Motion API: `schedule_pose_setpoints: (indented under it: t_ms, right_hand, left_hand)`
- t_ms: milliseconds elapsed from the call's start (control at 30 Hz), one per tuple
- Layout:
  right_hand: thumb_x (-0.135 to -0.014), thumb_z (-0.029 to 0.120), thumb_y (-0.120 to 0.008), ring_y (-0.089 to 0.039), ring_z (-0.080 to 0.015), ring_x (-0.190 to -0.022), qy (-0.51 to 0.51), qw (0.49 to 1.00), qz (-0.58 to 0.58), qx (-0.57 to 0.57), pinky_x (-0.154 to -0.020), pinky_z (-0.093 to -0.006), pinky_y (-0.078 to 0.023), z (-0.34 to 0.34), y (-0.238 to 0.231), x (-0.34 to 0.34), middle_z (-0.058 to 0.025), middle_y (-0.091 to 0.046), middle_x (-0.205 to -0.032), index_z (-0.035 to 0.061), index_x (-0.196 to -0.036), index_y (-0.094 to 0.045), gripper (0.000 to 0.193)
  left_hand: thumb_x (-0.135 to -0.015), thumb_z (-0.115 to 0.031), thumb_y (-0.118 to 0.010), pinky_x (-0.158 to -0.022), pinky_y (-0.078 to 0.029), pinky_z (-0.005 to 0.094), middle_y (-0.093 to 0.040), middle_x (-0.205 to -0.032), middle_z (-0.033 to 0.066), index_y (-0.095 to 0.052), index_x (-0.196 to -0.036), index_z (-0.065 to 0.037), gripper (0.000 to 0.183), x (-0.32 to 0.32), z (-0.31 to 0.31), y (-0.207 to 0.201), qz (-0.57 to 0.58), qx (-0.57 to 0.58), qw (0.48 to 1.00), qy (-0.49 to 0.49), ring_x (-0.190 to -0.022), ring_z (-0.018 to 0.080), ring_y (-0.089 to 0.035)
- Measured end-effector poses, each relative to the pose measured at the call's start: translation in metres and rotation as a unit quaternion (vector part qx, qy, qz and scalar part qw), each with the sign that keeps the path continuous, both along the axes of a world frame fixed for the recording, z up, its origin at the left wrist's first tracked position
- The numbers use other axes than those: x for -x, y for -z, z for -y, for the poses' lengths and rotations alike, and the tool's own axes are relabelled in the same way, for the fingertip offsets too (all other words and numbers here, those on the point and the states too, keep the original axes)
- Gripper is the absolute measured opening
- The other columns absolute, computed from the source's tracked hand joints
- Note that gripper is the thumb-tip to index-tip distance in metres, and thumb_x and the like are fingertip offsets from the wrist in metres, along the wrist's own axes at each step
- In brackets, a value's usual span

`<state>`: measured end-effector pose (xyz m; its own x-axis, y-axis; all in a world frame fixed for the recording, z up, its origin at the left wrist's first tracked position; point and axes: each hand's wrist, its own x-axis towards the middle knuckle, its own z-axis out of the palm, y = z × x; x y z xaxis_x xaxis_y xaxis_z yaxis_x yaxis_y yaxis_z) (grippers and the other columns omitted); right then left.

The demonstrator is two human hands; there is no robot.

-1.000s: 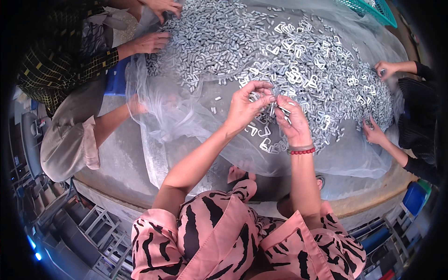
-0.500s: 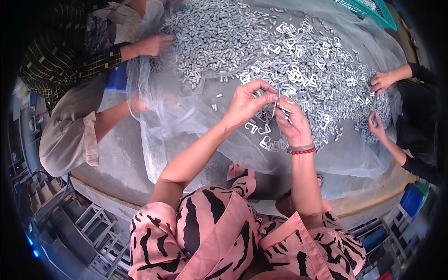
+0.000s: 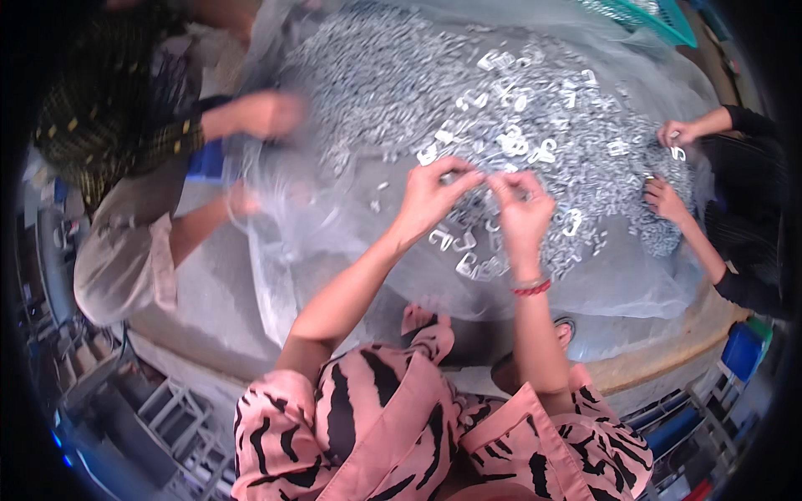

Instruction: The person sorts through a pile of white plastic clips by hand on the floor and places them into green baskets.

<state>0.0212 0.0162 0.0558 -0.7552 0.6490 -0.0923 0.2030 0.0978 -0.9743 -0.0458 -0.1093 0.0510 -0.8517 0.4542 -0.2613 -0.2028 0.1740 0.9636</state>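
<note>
Curling left hand point(image 3: 424, 197) and right hand point(image 3: 526, 219) close together above small grey metal cylinders point(image 3: 359, 92) and white hook-shaped pieces point(image 3: 512, 144), spread loose on translucent sheeting point(image 3: 322, 221). Cannot tell, through blur, whether gripping anything. Seemingly much left to handle.

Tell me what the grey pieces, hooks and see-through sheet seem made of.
Pieces: probably metal, judging by their silver-grey sheen; blur leaves this open.
Hooks: perhaps bright metal, since they catch white glare, though glossy plastic is possible.
Sheet: likely thin synthetic netting or film, being hazy, see-through and creased.
</note>
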Motion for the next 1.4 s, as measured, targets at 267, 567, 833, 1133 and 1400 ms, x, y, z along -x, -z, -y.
schedule_pose_setpoints:
  t_ms: [267, 567, 833, 1133, 1400]
  right_hand:
    - [-0.07, 0.003, -0.072, -0.06, -0.0163, -0.066, -0.009, 0.99, -0.054, -0.128, -0.06, -0.0277, -0.046, 0.012, -0.014, -0.004, -0.0077, -0.061, -0.073, -0.0005, -0.077, -0.066, 0.009]
    - [-0.076, 0.009, -0.067, -0.059, -0.0164, -0.074, -0.028, 1.0, -0.005, 0.008, -0.069, -0.0288, -0.046, 0.012, -0.024, 0.001, -0.0077, -0.064, -0.078, -0.0012, -0.081, -0.065, 0.011]
    - [-0.078, 0.009, -0.058, -0.059, -0.0315, -0.072, -0.085, 0.987, -0.102, -0.091, -0.064, -0.0381, -0.046, 0.023, -0.019, 0.028, -0.0153, -0.06, -0.077, -0.0036, -0.083, -0.062, 0.014]
    - [-0.08, 0.004, -0.055, -0.057, -0.0334, -0.068, -0.045, 0.984, -0.124, -0.12, -0.058, -0.0393, -0.046, 0.042, -0.039, 0.008, -0.0143, -0.052, -0.079, -0.0034, -0.083, -0.057, 0.008]
    - [-0.082, 0.004, -0.056, -0.061, -0.0271, -0.067, -0.009, 0.981, -0.158, -0.113, -0.06, -0.0345, -0.049, 0.04, 0.002, 0.036, -0.0136, -0.058, -0.083, -0.0032, -0.089, -0.06, 0.011]
  left_hand:
    - [-0.083, -0.016, -0.067, -0.045, -0.039, 0.0194, -0.06, -0.076, 0.0016, -0.065, -0.099, 0.003, 0.025, -0.001, 0.012, -0.012, 0.126, -0.008, 0.992, -0.001, -0.061, 0.0053, -0.051]
    - [-0.088, -0.014, -0.059, -0.052, -0.041, 0.0225, -0.058, -0.08, 0.0026, -0.062, -0.097, 0.004, 0.02, -0.01, 0.007, -0.007, -0.105, 0.038, 0.993, -0.032, -0.065, 0.0075, -0.05]
    - [-0.092, -0.016, -0.055, -0.054, -0.033, 0.0187, -0.051, -0.072, -0.0036, -0.06, -0.087, -0.002, 0.015, -0.005, 0.006, -0.023, -0.012, -0.026, 0.993, -0.112, -0.064, 0.0045, -0.043]
    - [-0.095, -0.022, -0.051, -0.062, -0.043, 0.0207, -0.059, -0.084, 0.0021, -0.059, -0.094, 0.001, 0.024, -0.016, 0.003, -0.022, -0.035, -0.097, 0.988, -0.113, -0.074, 0.0078, -0.053]
    - [-0.092, -0.014, -0.052, -0.062, -0.039, 0.0226, -0.054, -0.079, -0.0001, -0.06, -0.088, 0.001, 0.017, 0.014, 0.002, -0.002, -0.024, -0.092, 0.987, -0.13, -0.07, 0.0079, -0.047]
